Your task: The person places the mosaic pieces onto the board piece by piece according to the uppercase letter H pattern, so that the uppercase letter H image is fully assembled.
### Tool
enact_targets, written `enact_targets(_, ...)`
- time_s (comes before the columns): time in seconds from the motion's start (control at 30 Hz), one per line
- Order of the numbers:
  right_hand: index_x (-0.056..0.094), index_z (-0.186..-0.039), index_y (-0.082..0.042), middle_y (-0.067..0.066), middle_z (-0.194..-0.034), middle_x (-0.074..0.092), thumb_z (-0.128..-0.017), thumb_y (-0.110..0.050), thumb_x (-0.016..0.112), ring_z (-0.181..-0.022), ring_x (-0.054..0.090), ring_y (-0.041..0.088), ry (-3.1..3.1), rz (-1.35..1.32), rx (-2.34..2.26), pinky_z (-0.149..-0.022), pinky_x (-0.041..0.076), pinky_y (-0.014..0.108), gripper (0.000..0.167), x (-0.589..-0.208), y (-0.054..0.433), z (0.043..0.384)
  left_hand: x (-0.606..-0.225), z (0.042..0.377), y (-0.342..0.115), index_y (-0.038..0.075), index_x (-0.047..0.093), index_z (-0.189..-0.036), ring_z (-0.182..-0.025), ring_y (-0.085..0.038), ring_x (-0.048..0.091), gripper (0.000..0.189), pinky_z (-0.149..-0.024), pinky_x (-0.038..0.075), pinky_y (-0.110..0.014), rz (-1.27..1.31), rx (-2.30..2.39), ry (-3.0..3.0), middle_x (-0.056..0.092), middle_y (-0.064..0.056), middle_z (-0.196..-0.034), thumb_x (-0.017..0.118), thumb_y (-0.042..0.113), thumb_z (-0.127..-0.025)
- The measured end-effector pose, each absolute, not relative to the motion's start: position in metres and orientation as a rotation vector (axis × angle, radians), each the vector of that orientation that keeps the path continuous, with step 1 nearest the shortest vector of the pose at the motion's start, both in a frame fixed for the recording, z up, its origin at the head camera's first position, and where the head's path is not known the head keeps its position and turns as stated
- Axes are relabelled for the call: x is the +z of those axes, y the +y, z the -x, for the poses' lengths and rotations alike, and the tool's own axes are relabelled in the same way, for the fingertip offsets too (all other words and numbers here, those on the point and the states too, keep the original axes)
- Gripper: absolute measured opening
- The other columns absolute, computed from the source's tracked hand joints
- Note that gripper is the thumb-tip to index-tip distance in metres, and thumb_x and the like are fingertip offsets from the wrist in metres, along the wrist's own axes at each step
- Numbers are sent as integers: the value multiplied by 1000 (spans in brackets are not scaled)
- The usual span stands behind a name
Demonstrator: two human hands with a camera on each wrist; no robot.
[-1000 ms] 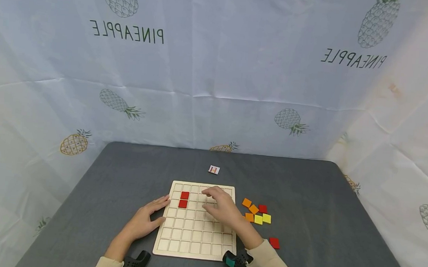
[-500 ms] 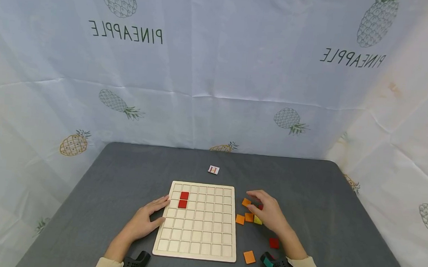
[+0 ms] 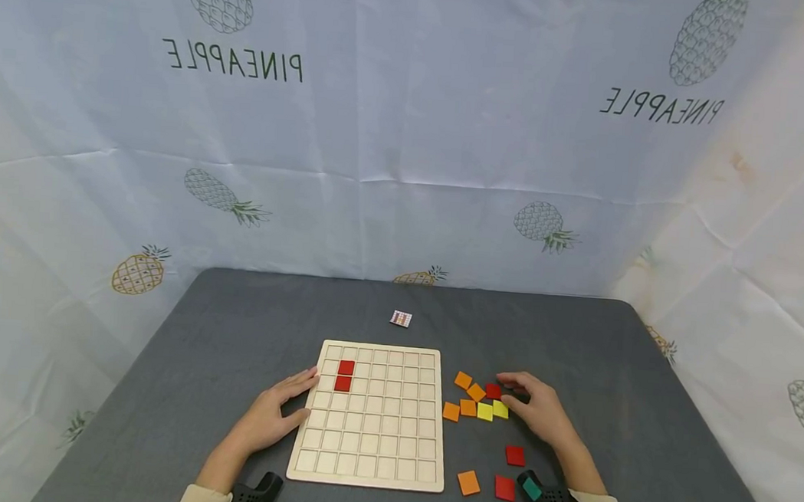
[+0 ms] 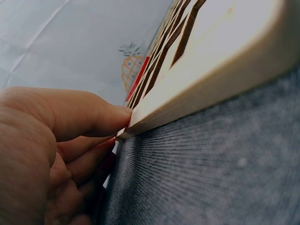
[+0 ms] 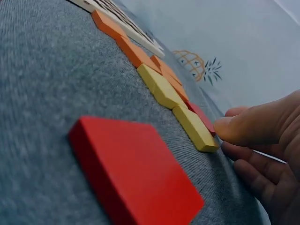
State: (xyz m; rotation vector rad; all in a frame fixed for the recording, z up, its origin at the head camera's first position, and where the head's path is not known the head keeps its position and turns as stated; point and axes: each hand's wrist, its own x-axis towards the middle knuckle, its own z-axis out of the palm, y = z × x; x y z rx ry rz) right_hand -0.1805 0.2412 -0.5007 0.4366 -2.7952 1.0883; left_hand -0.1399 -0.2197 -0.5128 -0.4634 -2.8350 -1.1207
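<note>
A pale wooden grid board (image 3: 384, 434) lies on the dark table, with two red tiles (image 3: 343, 383) set one above the other in its upper left squares. My left hand (image 3: 266, 415) rests against the board's left edge, thumb and fingertips touching it, also seen in the left wrist view. To the right of the board, my right hand (image 3: 540, 409) reaches over the end of a tile cluster. Its thumb and fingertips are right at a red tile (image 3: 493, 391), beside a yellow tile (image 3: 500, 409). In the right wrist view the thumb (image 5: 229, 131) overlaps that red tile's end.
Several orange tiles (image 3: 468, 408) and another yellow tile (image 3: 485, 412) fill the cluster. Nearer the front lie an orange tile (image 3: 468, 483) and two red tiles (image 3: 504, 488). A small patterned card (image 3: 401, 318) sits behind the board. A pineapple-print curtain (image 3: 408, 144) hangs behind the table.
My right hand has moved from over the board rightward, across the tile cluster, to its right end, uncovering an orange tile by the board and tiles nearer the front. The left hand stays put.
</note>
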Motion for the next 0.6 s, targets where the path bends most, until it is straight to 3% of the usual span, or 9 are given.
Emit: enact_targets(0.6,68,-113,-8,0,-102,63,-86,-8,67,-89,58,17,-2911,-488,1032,-77,51,30,27,-498,241,193,-513,140,-220,12,54,-136,-135,-31,41,51,-104,36,-56,469,-1111,-2840,46,-2,-146,65,28,-89)
